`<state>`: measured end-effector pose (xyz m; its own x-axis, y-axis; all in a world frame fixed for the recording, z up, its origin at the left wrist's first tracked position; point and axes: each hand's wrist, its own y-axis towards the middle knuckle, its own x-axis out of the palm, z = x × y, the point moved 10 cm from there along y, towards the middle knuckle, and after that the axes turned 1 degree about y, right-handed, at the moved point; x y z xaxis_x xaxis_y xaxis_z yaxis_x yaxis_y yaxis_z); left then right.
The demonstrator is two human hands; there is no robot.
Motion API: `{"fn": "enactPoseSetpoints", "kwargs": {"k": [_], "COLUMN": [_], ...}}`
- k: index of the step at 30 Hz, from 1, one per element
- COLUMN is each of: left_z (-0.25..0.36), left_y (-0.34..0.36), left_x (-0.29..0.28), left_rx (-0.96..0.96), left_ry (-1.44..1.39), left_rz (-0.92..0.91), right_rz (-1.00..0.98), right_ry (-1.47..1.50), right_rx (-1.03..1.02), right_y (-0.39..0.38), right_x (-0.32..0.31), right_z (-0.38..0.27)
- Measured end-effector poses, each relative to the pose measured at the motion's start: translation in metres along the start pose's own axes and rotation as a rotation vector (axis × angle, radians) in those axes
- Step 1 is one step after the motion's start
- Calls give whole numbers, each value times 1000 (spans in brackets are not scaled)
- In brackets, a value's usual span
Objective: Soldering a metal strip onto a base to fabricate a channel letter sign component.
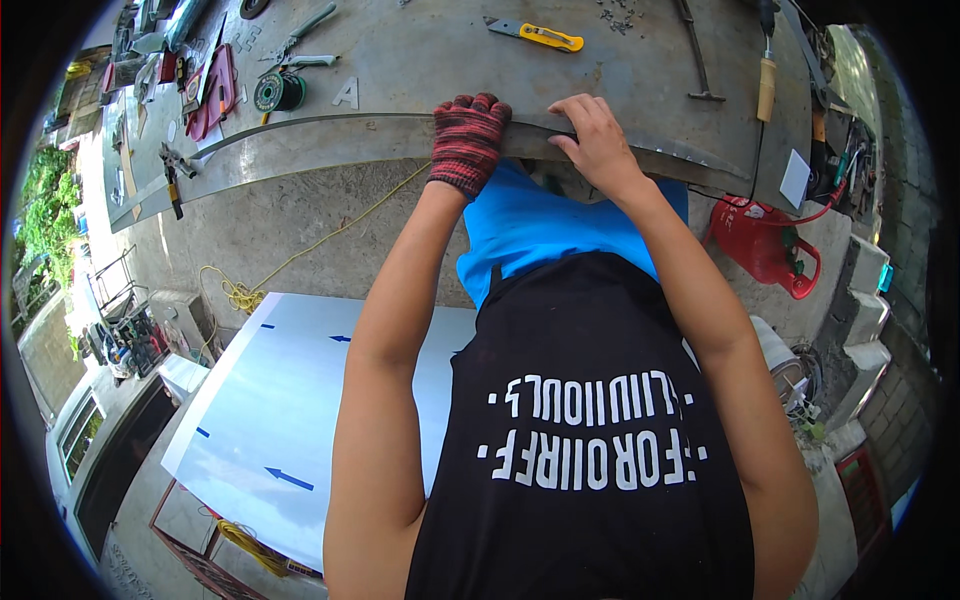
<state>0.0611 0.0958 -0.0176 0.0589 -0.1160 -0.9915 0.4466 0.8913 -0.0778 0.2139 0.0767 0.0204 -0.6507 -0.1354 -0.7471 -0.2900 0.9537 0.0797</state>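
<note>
My left hand [470, 140], in a red-and-black knit glove, has its fingers curled over a long grey metal strip [315, 142] along the near edge of the metal table [400, 50]. Just to its right, my bare right hand [590, 135] rests at the same strip, fingers bent and thumb apart from them; whether its thumb touches the metal is unclear. Above them lie a yellow utility knife [550, 37] and a T-handled rod [703, 75]. A pair of pliers [175, 175] rests toward the left end of the strip.
At the table's left are a wire spool [280, 91] and a red tool tray [212, 95]. A wooden-handled tool [766, 90] lies right. Below are a red jug [760, 250], a yellow cord [245, 295] and a large white panel [260, 390] with blue arrows.
</note>
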Motion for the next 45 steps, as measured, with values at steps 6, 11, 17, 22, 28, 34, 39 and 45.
{"fn": "enactPoseSetpoints", "kwargs": {"k": [6,11,17,22,28,34,39,45], "left_z": [-2,-4,-2,-3,-5,-3,-3,-4], "left_y": [-1,-4,-4,-3,-5,-4,-6,-7], "left_x": [1,4,4,3,4,2,-1,0], "left_rx": [-1,-16,-11,-16,-35,-29,-20,-19], "left_ry": [9,-10,-18,-31,-22,-47,-50,-56], "left_rz": [26,39,67,60,33,40,66,76], "right_rz": [67,248,329,324,309,264,187,98], "right_ry": [91,146,218,193,145,100,-106,-267], "right_rx": [72,165,364,383,393,372,324,264], "right_y": [18,35,31,37,49,57,70,86], "right_x": [-44,-111,-150,-152,-149,-145,-138,-118], "right_z": [9,57,132,152,151,162,160,153]}}
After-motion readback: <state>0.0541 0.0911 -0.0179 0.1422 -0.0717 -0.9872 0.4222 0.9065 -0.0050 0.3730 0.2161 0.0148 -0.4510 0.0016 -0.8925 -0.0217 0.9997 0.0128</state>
